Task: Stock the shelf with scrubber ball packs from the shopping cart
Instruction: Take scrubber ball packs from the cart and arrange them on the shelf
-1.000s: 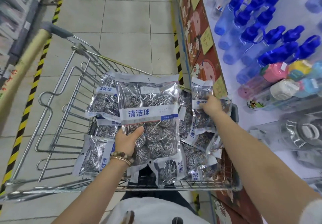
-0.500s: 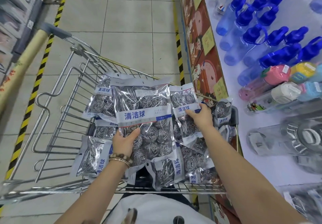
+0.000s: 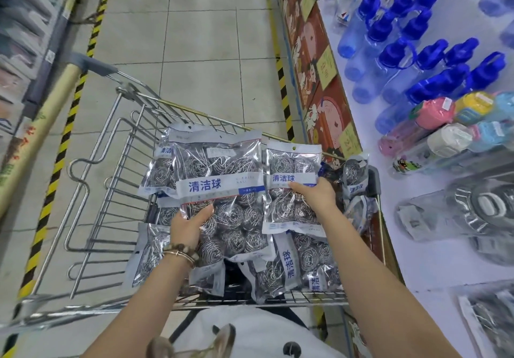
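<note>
Over the shopping cart's left side: left hand grips the large pack at its lower left corner, thumb laid on the front, fingers hidden behind.
Above the cart's middle: large pack held upright, clear of the loose packs heaped in the basket.
Above the cart's right side: small pack, edge against the large pack; right hand pinches it at mid-height, thumb in front, other fingers out of sight behind.
Right of the cart: shelf, white, carrying water bottles.
Handling: probably light; film slick and crinkly, wire balls springy, not fragile. Take the sealed edges, thumb in front, fingers behind.
Hard to make out: whether more packs ride behind the large pack; blurred items at the shelf's near corner.
</note>
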The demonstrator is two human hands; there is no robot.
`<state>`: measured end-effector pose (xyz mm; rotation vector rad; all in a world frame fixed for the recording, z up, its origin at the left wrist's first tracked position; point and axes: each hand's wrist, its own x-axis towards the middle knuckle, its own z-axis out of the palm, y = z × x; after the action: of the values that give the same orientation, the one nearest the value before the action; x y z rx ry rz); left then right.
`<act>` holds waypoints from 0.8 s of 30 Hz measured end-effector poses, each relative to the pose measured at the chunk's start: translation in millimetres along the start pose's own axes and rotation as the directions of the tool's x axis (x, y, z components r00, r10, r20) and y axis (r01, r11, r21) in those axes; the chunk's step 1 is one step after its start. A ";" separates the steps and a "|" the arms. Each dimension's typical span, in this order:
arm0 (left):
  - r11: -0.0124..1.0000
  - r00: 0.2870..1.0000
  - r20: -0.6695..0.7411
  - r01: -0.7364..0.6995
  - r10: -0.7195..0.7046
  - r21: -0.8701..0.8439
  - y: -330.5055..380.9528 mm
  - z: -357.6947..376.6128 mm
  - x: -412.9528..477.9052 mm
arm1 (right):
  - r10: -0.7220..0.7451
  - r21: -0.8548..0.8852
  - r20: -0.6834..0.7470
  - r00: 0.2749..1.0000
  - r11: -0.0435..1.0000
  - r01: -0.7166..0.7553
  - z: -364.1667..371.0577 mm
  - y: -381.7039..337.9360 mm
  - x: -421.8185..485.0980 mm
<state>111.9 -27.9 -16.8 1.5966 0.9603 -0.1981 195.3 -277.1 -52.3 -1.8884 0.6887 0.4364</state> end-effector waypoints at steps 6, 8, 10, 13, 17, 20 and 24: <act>0.997 0.991 0.107 -0.080 0.077 0.020 8.2 -18.8 12.3 | 0.028 0.130 -0.239 0.971 0.992 0.003 -3.1 28.2 -51.3; 0.991 0.979 0.176 -0.118 0.106 0.059 12.5 -20.0 13.2 | 0.043 0.132 -0.316 0.948 0.991 -0.001 -3.0 37.3 -73.5; 0.981 0.965 0.237 -0.146 0.113 0.127 12.2 -21.2 16.9 | 0.046 0.164 -0.387 0.921 0.986 0.020 -2.3 45.1 -96.1; 0.966 0.933 0.341 -0.184 0.113 0.184 12.4 -18.4 18.4 | 0.072 0.220 -0.496 0.865 0.975 0.045 -4.0 56.2 -127.6; 0.929 0.895 0.426 -0.258 0.127 0.264 7.3 -5.8 15.7 | 0.111 0.231 -0.602 0.790 0.972 0.039 -9.0 70.4 -168.8; 0.912 0.866 0.479 -0.305 0.146 0.275 4.9 3.9 9.8 | 0.132 0.221 -0.654 0.745 0.975 0.021 -14.7 81.4 -196.9; 0.912 0.855 0.500 -0.306 0.136 0.274 0.4 15.3 0.0 | 0.172 0.242 -0.705 0.688 0.970 0.005 -19.3 97.8 -222.5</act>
<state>117.9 -41.5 -20.9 1.8480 0.3605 -0.5921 -38.5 -265.8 15.8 -1.7814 1.2935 -0.3760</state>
